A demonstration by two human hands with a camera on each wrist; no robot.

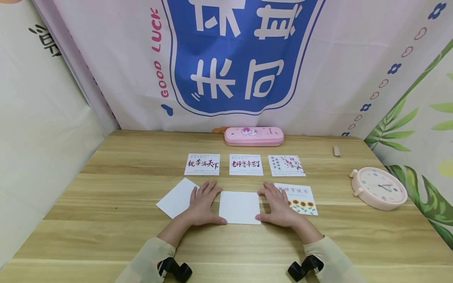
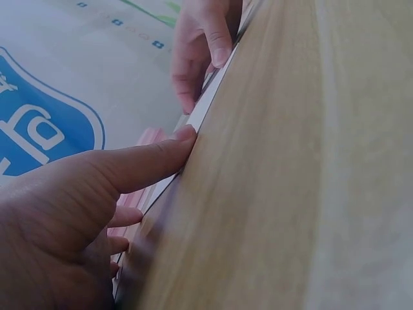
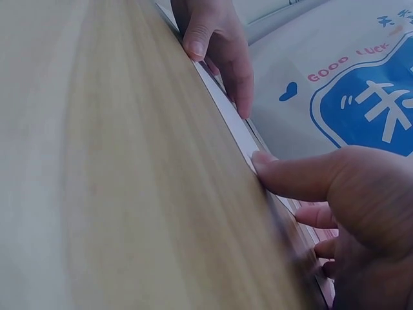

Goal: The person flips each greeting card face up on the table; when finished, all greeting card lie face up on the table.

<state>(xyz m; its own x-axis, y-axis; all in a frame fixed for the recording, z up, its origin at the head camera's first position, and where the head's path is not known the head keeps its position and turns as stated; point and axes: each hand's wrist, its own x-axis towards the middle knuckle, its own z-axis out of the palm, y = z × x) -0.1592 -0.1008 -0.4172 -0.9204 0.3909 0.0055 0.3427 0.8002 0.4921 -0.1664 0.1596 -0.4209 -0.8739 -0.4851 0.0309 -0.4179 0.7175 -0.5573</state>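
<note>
A blank white card [image 1: 240,207] lies flat on the wooden table, between the two hands. My left hand [image 1: 203,202] is at its left side, thumb at the near corner and fingertips by the far corner. On the opposite side, my right hand [image 1: 277,204] has its thumb and forefinger spread along the card's right edge. In both wrist views, the thumbs touch the near edge of the white card [image 2: 208,103]. Partly under the left hand is another white card [image 1: 179,196], turned at an angle. The right hand covers part of a sunflower card [image 1: 303,200].
Behind the hands, a row holds two cards with red lettering [image 1: 201,164] [image 1: 245,164] and a blossom card [image 1: 287,165]. A pink pencil case [image 1: 254,136] stands by the back curtain. At the right are a pink clock [image 1: 379,188] and a small beige object [image 1: 336,151].
</note>
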